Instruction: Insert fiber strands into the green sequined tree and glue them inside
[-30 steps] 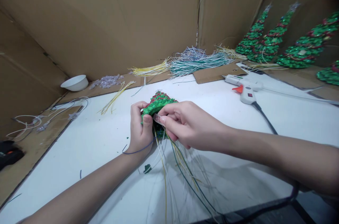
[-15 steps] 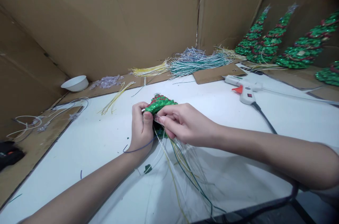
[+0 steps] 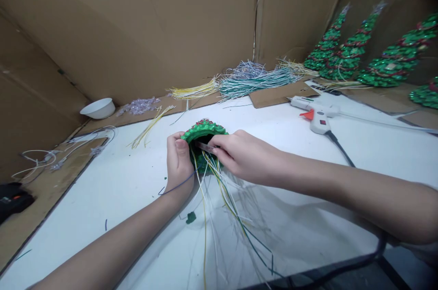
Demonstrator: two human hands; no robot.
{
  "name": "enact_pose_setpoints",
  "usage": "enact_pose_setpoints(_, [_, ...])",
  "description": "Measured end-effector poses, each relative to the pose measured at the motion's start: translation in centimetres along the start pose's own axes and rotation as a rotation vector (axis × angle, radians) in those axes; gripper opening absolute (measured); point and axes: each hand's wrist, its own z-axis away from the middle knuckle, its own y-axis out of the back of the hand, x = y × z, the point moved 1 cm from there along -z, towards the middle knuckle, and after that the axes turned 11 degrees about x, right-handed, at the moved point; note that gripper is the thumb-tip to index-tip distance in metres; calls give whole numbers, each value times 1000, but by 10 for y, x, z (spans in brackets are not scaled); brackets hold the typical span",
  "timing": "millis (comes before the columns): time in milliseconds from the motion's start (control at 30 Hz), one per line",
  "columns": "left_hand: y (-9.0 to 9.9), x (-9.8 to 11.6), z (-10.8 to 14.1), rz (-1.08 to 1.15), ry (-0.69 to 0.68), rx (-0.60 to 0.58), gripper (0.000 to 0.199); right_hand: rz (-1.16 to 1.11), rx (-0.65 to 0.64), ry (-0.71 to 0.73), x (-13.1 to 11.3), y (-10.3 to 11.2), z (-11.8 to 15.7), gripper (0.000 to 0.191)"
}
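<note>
A green sequined cone tree (image 3: 201,129) with red trim lies on its side on the white table (image 3: 137,180), its open base turned towards me. My left hand (image 3: 178,162) grips the rim of that base. My right hand (image 3: 241,155) pinches a thin clear piece (image 3: 206,147) at the mouth of the cone. Several thin wires (image 3: 226,203), yellow, white, green and blue, trail out of the cone towards me across the table.
A white hot glue gun (image 3: 316,114) with an orange tip lies at the right, its black cord running to the near edge. Finished green trees (image 3: 345,50) lean on the cardboard wall. Wire bundles (image 3: 253,77), a white bowl (image 3: 97,108) and clear beads (image 3: 138,105) sit at the back.
The cone has been tipped so its open base now faces me. My right hand has slid the clear piece to the opening, and the trailing wires have swung.
</note>
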Motion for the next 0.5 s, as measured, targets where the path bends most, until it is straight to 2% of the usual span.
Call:
enact_pose_setpoints(333, [-1,16,2,-117,-19,-7,55,191,-103,-114,-14,7,3,27])
enact_pose_setpoints(500, [-3,20,4,-91,45,4,59,200,-97,-117,-18,9,7,29])
